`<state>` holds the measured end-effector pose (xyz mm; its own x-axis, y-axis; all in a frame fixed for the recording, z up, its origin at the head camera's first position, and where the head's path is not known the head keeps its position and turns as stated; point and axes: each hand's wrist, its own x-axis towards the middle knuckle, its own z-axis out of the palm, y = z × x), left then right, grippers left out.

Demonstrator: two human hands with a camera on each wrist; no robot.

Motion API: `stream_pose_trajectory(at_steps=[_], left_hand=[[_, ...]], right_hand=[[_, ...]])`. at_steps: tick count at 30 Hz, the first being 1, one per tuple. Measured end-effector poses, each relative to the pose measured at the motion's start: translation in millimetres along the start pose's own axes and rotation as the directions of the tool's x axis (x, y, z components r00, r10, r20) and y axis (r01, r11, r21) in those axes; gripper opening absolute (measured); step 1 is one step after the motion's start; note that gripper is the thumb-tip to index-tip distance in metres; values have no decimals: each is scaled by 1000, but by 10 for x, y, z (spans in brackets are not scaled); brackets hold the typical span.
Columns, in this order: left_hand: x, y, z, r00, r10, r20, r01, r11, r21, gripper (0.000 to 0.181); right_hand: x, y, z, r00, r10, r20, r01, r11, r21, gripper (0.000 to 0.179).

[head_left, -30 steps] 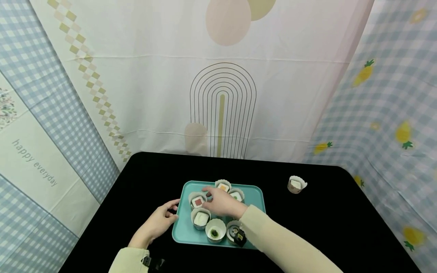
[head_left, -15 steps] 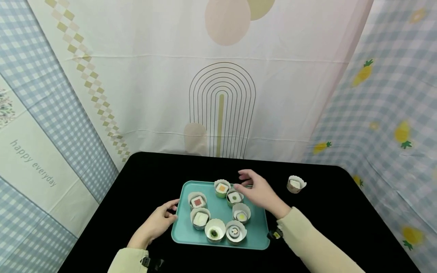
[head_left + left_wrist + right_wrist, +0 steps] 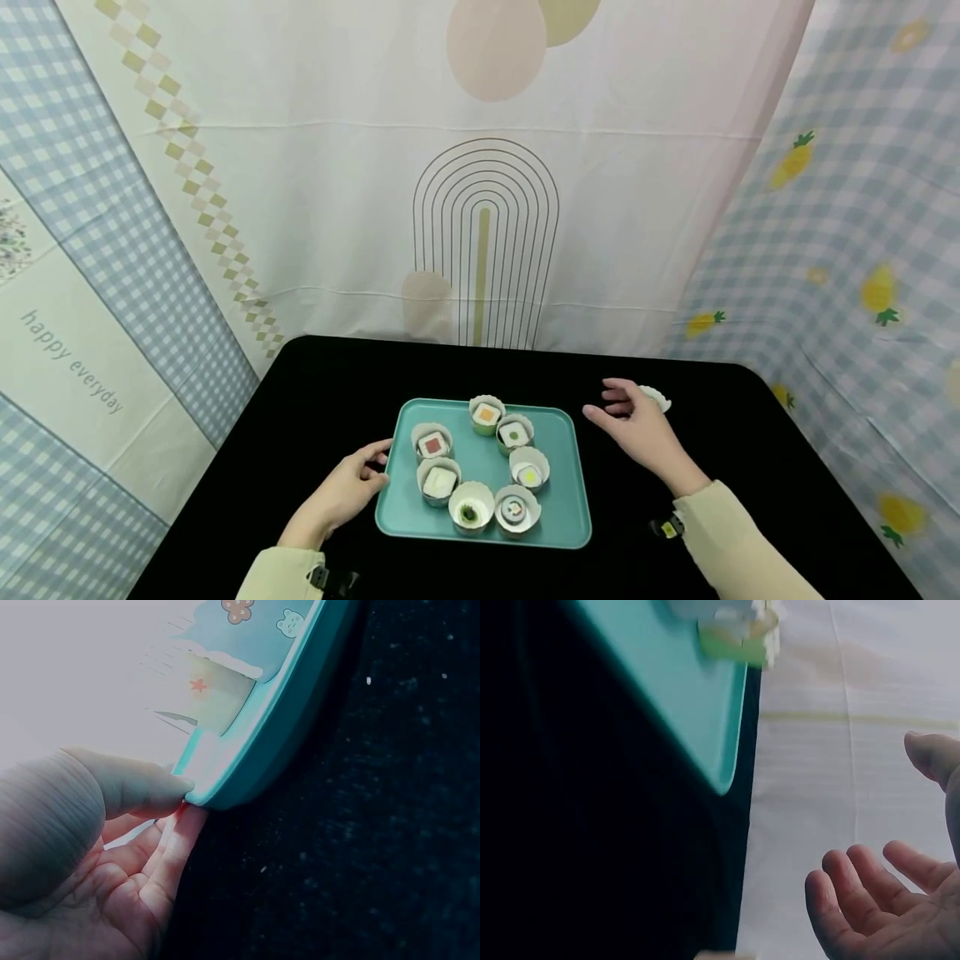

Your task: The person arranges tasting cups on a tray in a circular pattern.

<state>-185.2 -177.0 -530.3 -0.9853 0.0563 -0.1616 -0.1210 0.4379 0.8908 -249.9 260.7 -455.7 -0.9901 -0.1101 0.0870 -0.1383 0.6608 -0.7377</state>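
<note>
My left hand (image 3: pixel 347 490) pinches the left rim of a teal tray (image 3: pixel 247 750), thumb on top and fingers under the edge. On the tray stand several paper baking cups holding small pieces: one with a red square (image 3: pixel 432 445), one with an orange square (image 3: pixel 487 414), one plain white (image 3: pixel 439 481), one with a dark green clump (image 3: pixel 469 510). To the right of the tray, my right hand (image 3: pixel 643 429) is in the air with fingers loosely spread, holding nothing. Just behind it is a lone paper cup (image 3: pixel 658 397), mostly hidden by the hand.
A black table (image 3: pixel 330 383) lies under everything, with its far edge against a white patterned curtain (image 3: pixel 337 208). Checked blue cloth (image 3: pixel 810 275) hangs at the right side. The tray's right-hand cups (image 3: pixel 529 468) stand close to one another.
My right hand has left the cups on the tray and moved right, across the tray's right edge to in front of the lone cup. The left hand has stayed at the tray's rim.
</note>
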Motion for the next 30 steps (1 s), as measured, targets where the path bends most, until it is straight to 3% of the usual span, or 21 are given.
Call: stream_pose_trajectory(at_steps=[11, 20, 25, 30], left_hand=[[3, -11, 3, 1000, 6, -4, -6, 1000, -7, 53], [-17, 24, -6, 1000, 8, 4, -8, 1000, -11, 53], [-17, 27, -7, 1000, -5, 6, 5, 1000, -11, 53], [-21, 23, -9, 1000, 1, 7, -1, 1000, -10, 52]], right_hand=[[-95, 457, -347, 989, 99, -113, -98, 995, 13, 86], [-100, 595, -385, 968, 133, -214, -140, 990, -17, 93], [-52, 677, -370, 967, 194, -167, -191, 981, 29, 100], [31, 804, -379, 965, 257, -56, -248, 960, 132, 107]])
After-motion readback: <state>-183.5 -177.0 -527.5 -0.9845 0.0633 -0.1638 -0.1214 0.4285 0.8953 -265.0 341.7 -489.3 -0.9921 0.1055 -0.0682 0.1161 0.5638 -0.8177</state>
